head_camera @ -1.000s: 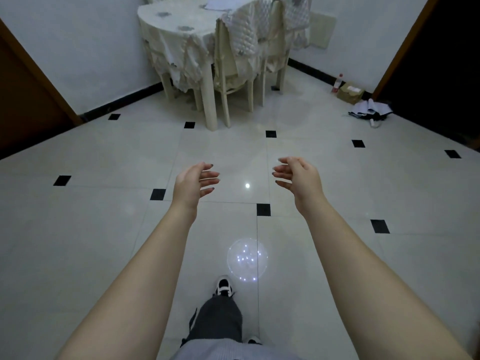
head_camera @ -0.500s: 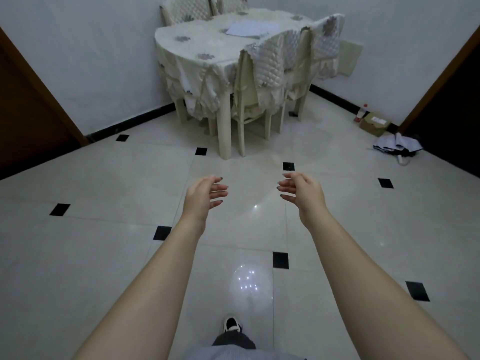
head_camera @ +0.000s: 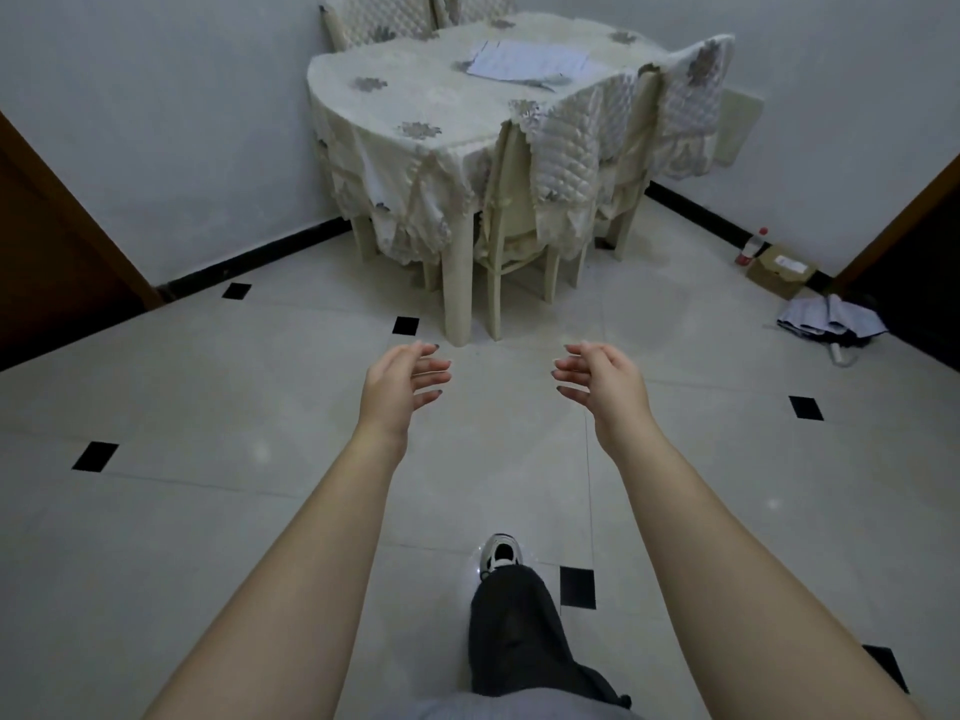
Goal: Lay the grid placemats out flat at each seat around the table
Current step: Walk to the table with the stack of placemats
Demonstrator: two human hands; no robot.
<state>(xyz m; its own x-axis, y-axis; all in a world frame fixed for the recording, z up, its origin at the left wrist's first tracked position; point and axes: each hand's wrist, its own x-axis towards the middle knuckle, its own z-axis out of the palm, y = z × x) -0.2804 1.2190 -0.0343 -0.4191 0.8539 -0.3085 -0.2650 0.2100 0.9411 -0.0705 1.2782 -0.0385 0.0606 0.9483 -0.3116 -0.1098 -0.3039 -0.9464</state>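
Note:
A pale stack of grid placemats lies on the cloth-covered table in the far corner of the room. My left hand and my right hand are stretched out in front of me above the tiled floor, well short of the table. Both hands have loosely curved fingers, palms facing each other, and hold nothing.
Chairs with quilted covers stand along the table's right and far sides. A cardboard box, a bottle and a folded umbrella lie by the right wall. Dark doorways flank both sides. My right foot is stepping forward.
I have walked toward the table, which now looms larger and lower in view. My hands keep the same empty, outstretched pose. My right leg has swung forward.

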